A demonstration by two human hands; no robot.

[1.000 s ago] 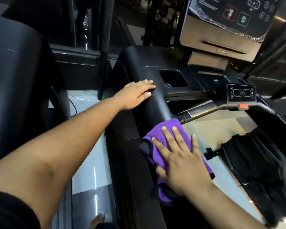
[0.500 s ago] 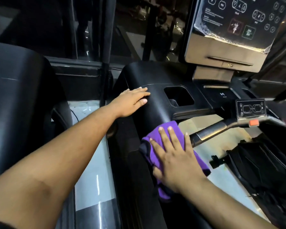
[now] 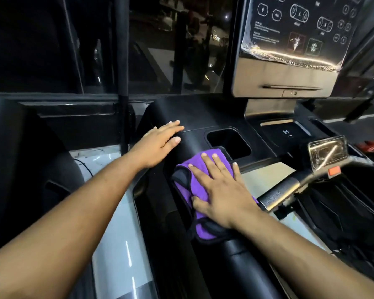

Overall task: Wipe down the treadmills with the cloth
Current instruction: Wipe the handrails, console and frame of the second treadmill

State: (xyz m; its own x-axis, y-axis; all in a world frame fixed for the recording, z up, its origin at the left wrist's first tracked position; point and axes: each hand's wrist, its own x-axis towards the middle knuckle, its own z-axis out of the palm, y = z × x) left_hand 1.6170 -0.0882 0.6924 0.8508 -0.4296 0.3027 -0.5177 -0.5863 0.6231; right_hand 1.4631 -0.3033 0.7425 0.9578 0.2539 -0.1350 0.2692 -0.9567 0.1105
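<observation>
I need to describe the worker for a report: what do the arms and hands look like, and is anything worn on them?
Both forearms are bare, with no sleeves in view. The left hand and the right hand wear no gloves, and no rings, watch or bracelets show. The fingernails are short and unpainted.

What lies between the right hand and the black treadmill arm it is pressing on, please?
The purple cloth lies there: the head view shows the right hand pressing it flat onto the treadmill arm.

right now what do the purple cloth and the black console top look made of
Purple cloth: soft napped fabric, likely microfibre, with dark stitched edging; it folds and drapes under the right hand.
Black console top: seemingly moulded plastic, matte, with rounded edges and dull sheen; the left hand rests on it.
</observation>
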